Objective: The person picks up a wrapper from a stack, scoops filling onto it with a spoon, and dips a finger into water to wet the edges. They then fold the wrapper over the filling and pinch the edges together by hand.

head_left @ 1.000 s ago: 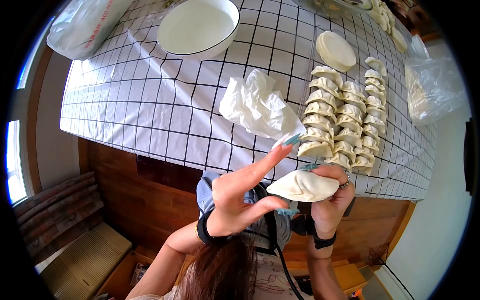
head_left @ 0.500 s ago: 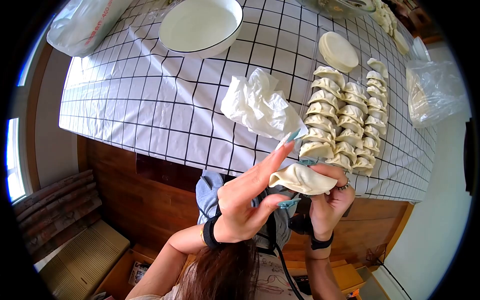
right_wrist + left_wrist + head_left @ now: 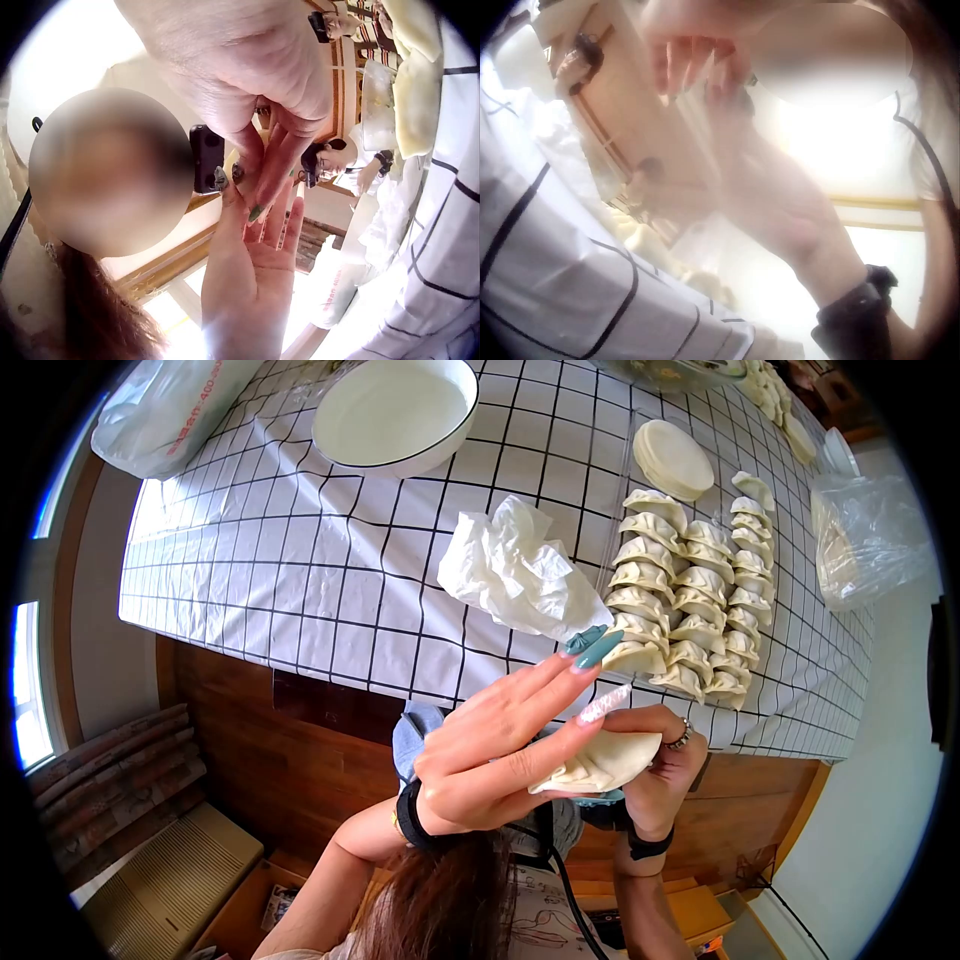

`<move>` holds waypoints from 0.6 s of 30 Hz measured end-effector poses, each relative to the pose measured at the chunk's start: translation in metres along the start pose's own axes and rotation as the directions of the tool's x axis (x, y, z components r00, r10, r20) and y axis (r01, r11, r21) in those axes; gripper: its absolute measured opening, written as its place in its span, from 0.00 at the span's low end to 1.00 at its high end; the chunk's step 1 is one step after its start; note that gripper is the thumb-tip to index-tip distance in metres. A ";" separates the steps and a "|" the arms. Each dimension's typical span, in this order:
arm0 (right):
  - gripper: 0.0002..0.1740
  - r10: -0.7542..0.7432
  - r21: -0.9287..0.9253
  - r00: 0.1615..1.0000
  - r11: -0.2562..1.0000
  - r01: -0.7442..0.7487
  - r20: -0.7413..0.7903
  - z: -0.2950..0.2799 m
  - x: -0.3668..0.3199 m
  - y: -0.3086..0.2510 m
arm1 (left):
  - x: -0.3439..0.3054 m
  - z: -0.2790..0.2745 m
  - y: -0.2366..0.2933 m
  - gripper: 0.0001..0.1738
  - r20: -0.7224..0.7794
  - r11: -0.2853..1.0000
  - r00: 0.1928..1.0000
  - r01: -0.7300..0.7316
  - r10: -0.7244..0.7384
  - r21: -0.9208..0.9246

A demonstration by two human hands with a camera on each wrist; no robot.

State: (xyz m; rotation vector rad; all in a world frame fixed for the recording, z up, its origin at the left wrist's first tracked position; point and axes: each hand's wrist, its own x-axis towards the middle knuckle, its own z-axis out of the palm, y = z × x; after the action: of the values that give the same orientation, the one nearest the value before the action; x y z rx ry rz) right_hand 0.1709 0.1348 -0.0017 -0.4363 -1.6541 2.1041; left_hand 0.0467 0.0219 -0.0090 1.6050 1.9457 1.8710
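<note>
A pale folded dumpling (image 3: 612, 762) is held above the table's near edge, between both hands in the head view. From the right, my right hand (image 3: 668, 775) grips its end with fingers and thumb. My left hand (image 3: 500, 735) pinches the left part, index finger across the near top and thumb underneath; its other fingers stretch out straight. These fingers cover part of the dumpling. In the right wrist view, the right hand (image 3: 247, 67) meets the left hand (image 3: 259, 289) at the fingertips. The left wrist view is hazy, with the right hand (image 3: 765, 195) reaching up to the left.
Rows of finished dumplings (image 3: 640, 575) lie just beyond the hands, with a stack of round wrappers (image 3: 672, 460) behind. Crumpled white paper (image 3: 520, 570) and a white bowl (image 3: 395, 420) stand leftward on the checked tablecloth (image 3: 290, 580). Another person (image 3: 337, 161) sits across the table.
The left hand has turned over and moved in from beside the dumpling to lay its index finger across it. The right hand keeps its grip; the dumpling has tilted.
</note>
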 end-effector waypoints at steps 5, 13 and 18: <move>0.15 -0.009 -0.009 1.000 1.000 0.009 0.026 -0.002 0.000 0.001 | -0.003 0.000 -0.004 0.19 0.014 0.992 1.000 -0.011 0.013 -0.127; 0.16 0.054 -0.097 0.997 0.994 -0.048 0.062 -0.003 0.002 -0.002 | -0.010 0.003 -0.010 0.10 0.044 0.979 0.999 0.035 -0.027 -0.201; 0.16 0.068 -0.165 0.997 0.984 -0.061 0.035 -0.005 0.005 -0.008 | -0.001 0.003 -0.001 0.30 0.017 0.898 0.979 0.193 -0.203 -0.395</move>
State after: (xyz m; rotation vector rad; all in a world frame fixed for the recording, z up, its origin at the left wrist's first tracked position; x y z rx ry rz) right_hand 0.1703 0.1429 0.0052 -0.5074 -1.8689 2.0427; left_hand 0.0479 0.0237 -0.0113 1.2237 1.5325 2.0361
